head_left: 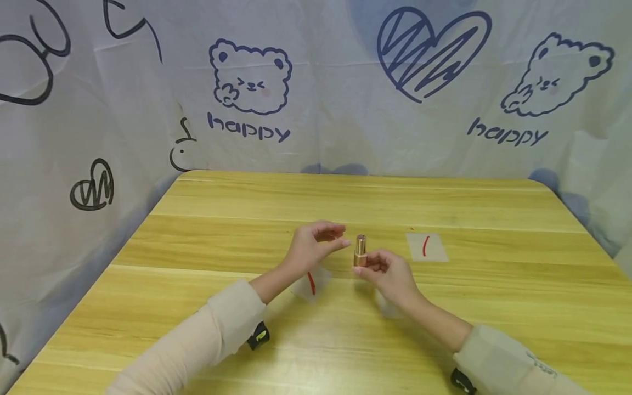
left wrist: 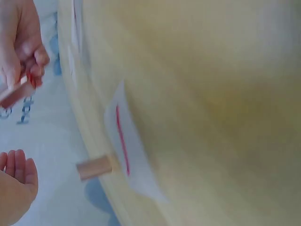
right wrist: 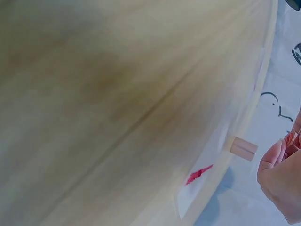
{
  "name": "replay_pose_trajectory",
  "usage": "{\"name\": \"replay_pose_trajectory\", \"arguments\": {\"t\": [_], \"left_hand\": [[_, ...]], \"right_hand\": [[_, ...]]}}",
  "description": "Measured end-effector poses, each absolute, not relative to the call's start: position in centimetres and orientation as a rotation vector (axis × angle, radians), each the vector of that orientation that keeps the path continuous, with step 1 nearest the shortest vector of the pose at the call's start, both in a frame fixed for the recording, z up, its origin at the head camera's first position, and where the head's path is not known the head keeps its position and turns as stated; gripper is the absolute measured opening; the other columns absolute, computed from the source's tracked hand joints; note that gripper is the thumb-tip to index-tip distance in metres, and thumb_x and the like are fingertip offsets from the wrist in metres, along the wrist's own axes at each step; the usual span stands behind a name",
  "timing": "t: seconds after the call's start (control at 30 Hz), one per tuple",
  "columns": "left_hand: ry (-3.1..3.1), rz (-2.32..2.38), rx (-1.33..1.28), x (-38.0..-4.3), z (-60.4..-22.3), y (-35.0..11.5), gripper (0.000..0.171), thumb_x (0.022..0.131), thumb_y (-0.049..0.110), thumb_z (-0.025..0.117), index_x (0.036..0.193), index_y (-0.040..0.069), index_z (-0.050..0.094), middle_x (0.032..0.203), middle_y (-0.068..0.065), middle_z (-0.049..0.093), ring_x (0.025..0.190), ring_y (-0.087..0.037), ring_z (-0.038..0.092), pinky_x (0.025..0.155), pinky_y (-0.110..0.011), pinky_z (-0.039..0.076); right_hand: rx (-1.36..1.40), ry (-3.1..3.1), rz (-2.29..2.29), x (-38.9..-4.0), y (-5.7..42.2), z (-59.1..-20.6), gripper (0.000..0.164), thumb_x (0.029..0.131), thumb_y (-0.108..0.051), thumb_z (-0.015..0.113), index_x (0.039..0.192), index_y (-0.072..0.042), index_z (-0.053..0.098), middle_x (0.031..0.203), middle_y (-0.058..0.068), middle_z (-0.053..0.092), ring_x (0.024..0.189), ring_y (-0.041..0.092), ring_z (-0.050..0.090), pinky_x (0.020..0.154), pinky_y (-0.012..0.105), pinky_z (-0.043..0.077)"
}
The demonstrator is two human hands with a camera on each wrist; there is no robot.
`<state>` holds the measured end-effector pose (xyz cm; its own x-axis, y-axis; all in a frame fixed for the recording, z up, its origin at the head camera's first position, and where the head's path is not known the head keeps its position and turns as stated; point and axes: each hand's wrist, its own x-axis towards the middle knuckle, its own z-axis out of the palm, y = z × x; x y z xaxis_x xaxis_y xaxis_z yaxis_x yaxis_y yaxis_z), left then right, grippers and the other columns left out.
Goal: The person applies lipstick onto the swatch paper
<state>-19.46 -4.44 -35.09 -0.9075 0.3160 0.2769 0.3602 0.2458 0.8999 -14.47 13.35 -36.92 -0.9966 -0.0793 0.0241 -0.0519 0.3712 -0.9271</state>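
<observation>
Seemingly the small rose-gold metal lipstick tube [head_left: 360,250] is pinched by the right hand [head_left: 390,274] at frame centre — the left hand [head_left: 313,245], loosely curled and empty, hovers beside its top; a steady hold is judged needed next.

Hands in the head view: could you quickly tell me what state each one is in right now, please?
Left hand: fingers loosely curled, holding nothing, beside the lipstick tube.
Right hand: pinches the lipstick tube at its base, keeping it upright.

Both forearms wear cream-coloured long sleeves [head_left: 217,334], with black wrist-mounted devices [head_left: 258,336] underneath.
</observation>
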Motion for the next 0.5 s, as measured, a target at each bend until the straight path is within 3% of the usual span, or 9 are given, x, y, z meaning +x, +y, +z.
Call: {"name": "replay_pose_trajectory", "arguments": {"t": [0.5], "left_hand": [[-2.566,-1.568,-0.501,-23.1,-36.6,-5.4,0.042,0.08,0.015,0.073,0.117,-0.003,0.061,0.118,-0.02,0.062,0.105,-0.03,0.061,0.088,-0.038,0.053]], "right_hand": [[-0.106,2.545,-1.853,-15.1,14.0,-36.4,0.024,0.082,-0.006,0.07,0.099,0.007,0.061,0.091,0.015,0.065,0.073,0.005,0.057,0.067,0.016,0.052]]}}
